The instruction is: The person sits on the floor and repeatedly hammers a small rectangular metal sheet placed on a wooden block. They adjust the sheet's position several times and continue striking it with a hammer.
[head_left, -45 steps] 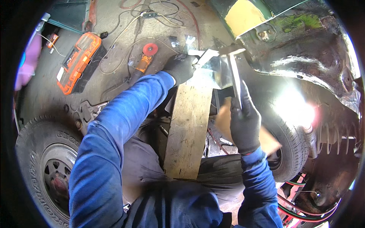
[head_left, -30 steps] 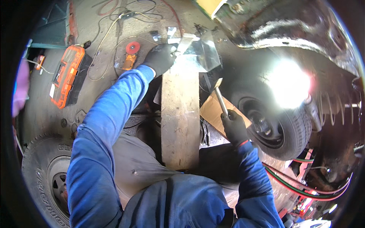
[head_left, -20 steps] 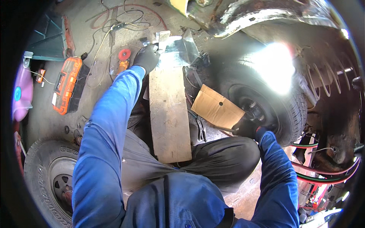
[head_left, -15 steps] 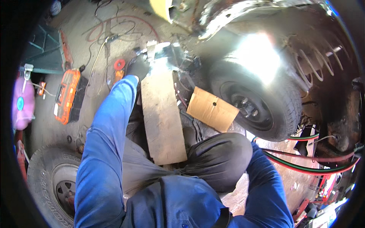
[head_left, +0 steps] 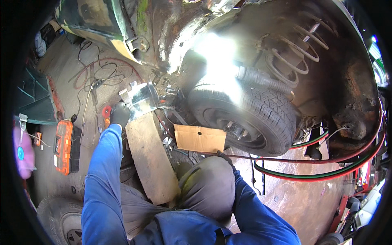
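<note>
1. Head view, far end of the wooden board (head_left: 153, 161): the bright metal sheet (head_left: 142, 98) is laid across this end, its left edge held by the gloved left hand (head_left: 119, 114); that grip appears to be pinched on the sheet.
2. Head view, right of the board: the gloved right hand (head_left: 226, 158) is partly hidden by the knee, near the lower right corner of the cardboard piece (head_left: 200, 139); whether its grip is spread or pressed together cannot be told.
3. Head view, change: the hammer, raised over the sheet 1.5 s ago, has been taken away to the right of the board and can no longer be made out. The sheet is still kept on the board's far end. Striking thus seems paused, with the sheet being steadied by the left hand alone.
</note>
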Demonstrator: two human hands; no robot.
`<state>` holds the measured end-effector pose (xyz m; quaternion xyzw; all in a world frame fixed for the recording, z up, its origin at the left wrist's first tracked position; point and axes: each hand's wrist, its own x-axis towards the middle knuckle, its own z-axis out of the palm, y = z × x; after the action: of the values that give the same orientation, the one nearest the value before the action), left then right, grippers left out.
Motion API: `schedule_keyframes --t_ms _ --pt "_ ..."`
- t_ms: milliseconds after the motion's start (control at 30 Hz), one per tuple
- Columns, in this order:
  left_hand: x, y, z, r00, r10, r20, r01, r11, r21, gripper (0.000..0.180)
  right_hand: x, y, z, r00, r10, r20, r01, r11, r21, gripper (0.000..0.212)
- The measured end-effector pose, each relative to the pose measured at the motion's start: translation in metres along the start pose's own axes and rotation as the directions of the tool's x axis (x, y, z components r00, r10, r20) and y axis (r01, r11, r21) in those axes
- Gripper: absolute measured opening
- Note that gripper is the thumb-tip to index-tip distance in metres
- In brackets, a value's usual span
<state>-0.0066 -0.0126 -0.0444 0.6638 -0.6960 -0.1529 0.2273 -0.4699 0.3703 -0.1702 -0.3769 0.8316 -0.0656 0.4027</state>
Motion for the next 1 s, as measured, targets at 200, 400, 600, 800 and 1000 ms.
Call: schedule_keyframes --t_ms 200,400,600,800,1000 --pt "-0.005 0.007 -0.007 1.000 0.008 -0.030 -0.008 1.000 -0.008 0.025 0.003 -0.001 0.024 0.997 0.080 -0.013 -0.077 0.981 0.176 0.043" --pt "-0.007 0.009 -0.008 0.998 0.021 -0.054 -0.021 1.000 -0.001 0.022 0.013 -0.007 0.037 0.991 0.132 -0.008 -0.124 0.947 0.297 0.045" --pt "-0.005 0.001 -0.003 0.998 0.017 -0.060 -0.015 0.999 0.044 0.024 0.018 -0.014 0.051 0.985 0.169 0.015 -0.161 0.902 0.401 0.047" --pt "-0.005 -0.003 -0.001 0.995 0.038 -0.096 -0.037 0.999 0.016 0.030 0.030 -0.044 0.027 0.983 0.181 -0.016 -0.142 0.820 0.554 0.049" --pt "-0.010 0.012 -0.015 1.000 -0.025 0.001 0.025 0.997 0.074 0.033 0.014 -0.055 -0.034 0.598 -0.256 -0.760 0.464 0.883 0.068 0.077"
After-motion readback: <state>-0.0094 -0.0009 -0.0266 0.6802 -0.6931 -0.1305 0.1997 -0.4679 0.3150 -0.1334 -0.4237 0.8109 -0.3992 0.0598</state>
